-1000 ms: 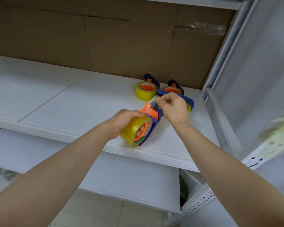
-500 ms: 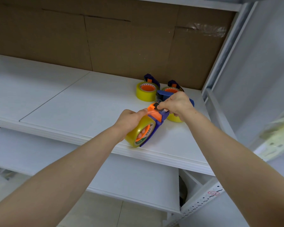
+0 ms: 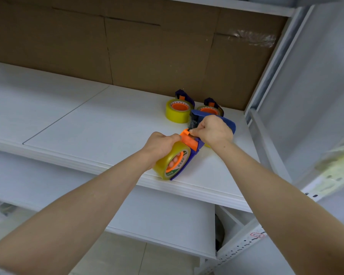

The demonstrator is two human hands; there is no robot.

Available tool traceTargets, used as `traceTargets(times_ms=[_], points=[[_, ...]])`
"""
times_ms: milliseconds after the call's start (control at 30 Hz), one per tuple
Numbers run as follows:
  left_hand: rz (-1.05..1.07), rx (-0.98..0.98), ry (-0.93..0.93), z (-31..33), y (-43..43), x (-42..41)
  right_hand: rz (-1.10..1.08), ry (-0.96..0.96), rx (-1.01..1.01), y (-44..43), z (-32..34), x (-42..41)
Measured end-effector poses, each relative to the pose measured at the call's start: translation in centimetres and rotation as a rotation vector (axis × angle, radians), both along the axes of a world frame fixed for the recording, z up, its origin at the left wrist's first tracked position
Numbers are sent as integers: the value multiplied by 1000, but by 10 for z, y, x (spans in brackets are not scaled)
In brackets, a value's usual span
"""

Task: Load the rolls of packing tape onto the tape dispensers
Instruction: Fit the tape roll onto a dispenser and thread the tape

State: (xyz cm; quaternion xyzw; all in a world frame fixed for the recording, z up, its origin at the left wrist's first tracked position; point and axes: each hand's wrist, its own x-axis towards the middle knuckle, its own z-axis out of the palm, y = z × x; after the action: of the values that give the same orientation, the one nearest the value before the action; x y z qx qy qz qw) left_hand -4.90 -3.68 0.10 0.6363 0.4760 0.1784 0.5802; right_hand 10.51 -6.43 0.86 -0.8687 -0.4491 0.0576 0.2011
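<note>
Now the left hand [image 3: 160,144] fingers are wrapping the yellow tape roll [image 3: 172,162] mounted on the blue dispenser [image 3: 195,149], while the right hand [image 3: 214,130] fingers are pinching its orange flap [image 3: 190,140], everything resting on the white shelf [image 3: 107,124] near its front edge.

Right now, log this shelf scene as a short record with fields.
left hand: grips the yellow tape roll mounted on the near dispenser
right hand: pinches at the orange flap at the dispenser's front
near dispenser: blue, resting at the front edge of the white shelf
behind: two more loaded dispensers by the cardboard backing
</note>
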Motion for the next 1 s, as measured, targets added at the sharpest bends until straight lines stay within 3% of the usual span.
traceTargets(times_ms=[200,467,700,867,1000], points=[[-26,26,5,0,2,1,39,-108,133,-2,-12,-6],[-19,62,57,-8,8,3,117,138,303,1,-19,-1],[-60,66,31,-11,8,4,187,553,115,0,12,17],[-60,71,48,-11,9,4,260,607,113,-3,6,21],[-65,72,49,-11,9,5,260,451,108,1,4,19]])
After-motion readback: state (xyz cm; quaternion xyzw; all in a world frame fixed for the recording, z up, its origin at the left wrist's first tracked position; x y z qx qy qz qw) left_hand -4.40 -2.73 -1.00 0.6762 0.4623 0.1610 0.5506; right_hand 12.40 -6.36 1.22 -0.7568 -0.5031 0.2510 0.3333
